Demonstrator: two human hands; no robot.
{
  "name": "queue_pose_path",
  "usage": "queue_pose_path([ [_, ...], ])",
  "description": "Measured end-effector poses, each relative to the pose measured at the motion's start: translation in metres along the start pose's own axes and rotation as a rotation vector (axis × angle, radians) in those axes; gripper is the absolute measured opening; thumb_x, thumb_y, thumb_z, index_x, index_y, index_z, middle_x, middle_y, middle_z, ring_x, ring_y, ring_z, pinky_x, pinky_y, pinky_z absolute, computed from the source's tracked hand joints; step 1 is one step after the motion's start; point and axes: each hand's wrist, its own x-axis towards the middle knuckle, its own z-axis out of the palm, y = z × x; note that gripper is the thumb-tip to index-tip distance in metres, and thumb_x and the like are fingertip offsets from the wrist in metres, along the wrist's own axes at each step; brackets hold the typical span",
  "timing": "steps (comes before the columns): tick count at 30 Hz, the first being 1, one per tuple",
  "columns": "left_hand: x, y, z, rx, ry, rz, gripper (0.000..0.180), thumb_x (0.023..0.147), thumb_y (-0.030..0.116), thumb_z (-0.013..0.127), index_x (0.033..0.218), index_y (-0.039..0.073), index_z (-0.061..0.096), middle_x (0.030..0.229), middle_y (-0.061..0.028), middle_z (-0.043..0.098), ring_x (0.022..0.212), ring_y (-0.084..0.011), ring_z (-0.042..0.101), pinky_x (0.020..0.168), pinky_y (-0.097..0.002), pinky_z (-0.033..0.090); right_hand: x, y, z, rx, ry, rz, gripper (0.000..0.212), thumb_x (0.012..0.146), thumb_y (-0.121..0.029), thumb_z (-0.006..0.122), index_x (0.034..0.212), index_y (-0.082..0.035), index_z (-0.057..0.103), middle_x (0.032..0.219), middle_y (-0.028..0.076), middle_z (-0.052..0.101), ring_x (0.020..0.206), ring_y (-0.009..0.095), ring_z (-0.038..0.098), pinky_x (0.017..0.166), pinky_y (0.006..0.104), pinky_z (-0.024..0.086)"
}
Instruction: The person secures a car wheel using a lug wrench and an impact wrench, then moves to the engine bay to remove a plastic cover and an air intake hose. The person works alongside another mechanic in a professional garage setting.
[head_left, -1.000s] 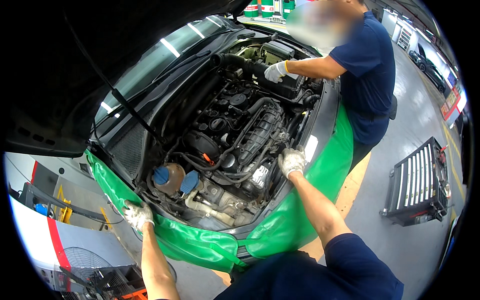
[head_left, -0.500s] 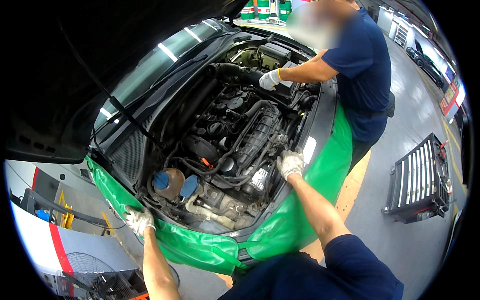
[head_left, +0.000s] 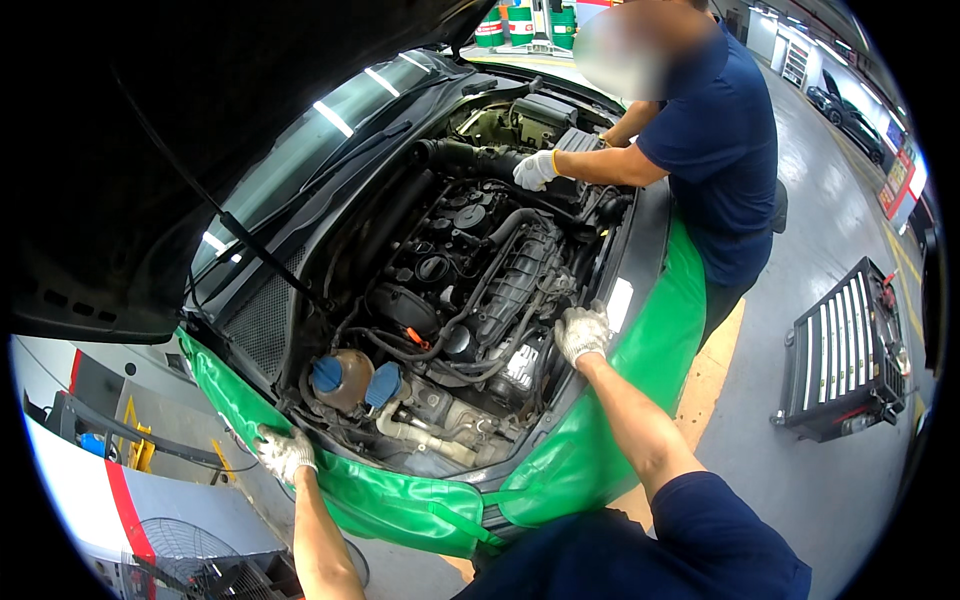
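Note:
The engine bay of a car lies before me under its raised hood (head_left: 90, 200). My left hand (head_left: 286, 452), in a pale knitted glove, rests on the green fender cover (head_left: 385, 500) at the near left side. Its fingers lie spread on the cover. My right hand (head_left: 582, 334), gloved the same way, leans on the front edge of the bay beside the engine (head_left: 440, 265), fingers apart and gripping nothing. Between my hands sit a coolant tank (head_left: 350, 378) and a blue-capped washer filler (head_left: 383, 384).
Across the bay, a co-worker (head_left: 725, 150) in dark blue reaches in with a gloved hand (head_left: 536, 170) by the black air duct (head_left: 465, 157). A hood strut (head_left: 262, 255) slants over the left side. A tool cart (head_left: 845, 350) stands at right, a fan (head_left: 185, 560) at lower left.
The co-worker's second arm has come into sight beside the first, reaching into the far corner of the bay. My view has shifted slightly; my hands keep their places on the car.

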Motion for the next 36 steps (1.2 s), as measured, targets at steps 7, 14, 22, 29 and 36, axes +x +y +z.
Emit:
queue_pose_path([
  [7, 0.003, -0.009, 0.006, 0.013, 0.001, 0.003, 0.079, 0.087, 0.04, 0.071, 0.154, 0.009, 0.04, 0.143, -0.0228, 0.048, 0.133, -0.0432, 0.05, 0.109, -0.0523, 0.045, -0.001, 0.001, 0.005, 0.026, -0.019, -0.013, 0.026, 0.089, -0.032, 0.064, 0.088, -0.007, 0.074, 0.091, 0.017, 0.075, 0.098, 0.033, 0.07, 0.117, 0.0516, 0.035],
  [14, 0.003, -0.006, 0.001, -0.003, -0.044, -0.003, 0.08, 0.089, 0.04, 0.07, 0.156, 0.01, 0.038, 0.147, -0.0235, 0.045, 0.135, -0.0436, 0.048, 0.111, -0.0522, 0.044, -0.002, -0.001, 0.001, 0.02, 0.025, -0.002, 0.026, 0.085, -0.032, 0.066, 0.085, -0.008, 0.076, 0.088, 0.016, 0.076, 0.098, 0.032, 0.071, 0.115, 0.0481, 0.036],
  [22, 0.002, -0.001, 0.003, 0.037, -0.002, -0.002, 0.077, 0.09, 0.042, 0.069, 0.155, 0.013, 0.039, 0.141, -0.0197, 0.049, 0.132, -0.0405, 0.052, 0.107, -0.0512, 0.048, -0.001, 0.004, 0.004, 0.029, 0.061, 0.003, 0.026, 0.086, -0.033, 0.066, 0.086, -0.008, 0.075, 0.09, 0.016, 0.076, 0.101, 0.033, 0.07, 0.115, 0.0486, 0.037],
  [29, 0.002, -0.006, 0.006, 0.012, 0.022, 0.017, 0.078, 0.088, 0.039, 0.07, 0.153, 0.008, 0.04, 0.14, -0.022, 0.05, 0.129, -0.0419, 0.052, 0.107, -0.0514, 0.047, -0.001, 0.002, -0.001, -0.01, -0.016, -0.01, 0.028, 0.088, -0.034, 0.063, 0.088, -0.009, 0.076, 0.091, 0.015, 0.076, 0.097, 0.031, 0.072, 0.116, 0.0489, 0.035],
  [36, 0.001, -0.01, 0.004, 0.002, 0.016, 0.018, 0.077, 0.088, 0.039, 0.07, 0.154, 0.01, 0.04, 0.14, -0.0216, 0.05, 0.129, -0.0426, 0.053, 0.107, -0.0529, 0.047, -0.002, 0.003, 0.013, 0.008, 0.027, -0.025, 0.027, 0.088, -0.033, 0.065, 0.086, -0.007, 0.074, 0.088, 0.017, 0.075, 0.095, 0.035, 0.071, 0.114, 0.0512, 0.037],
])
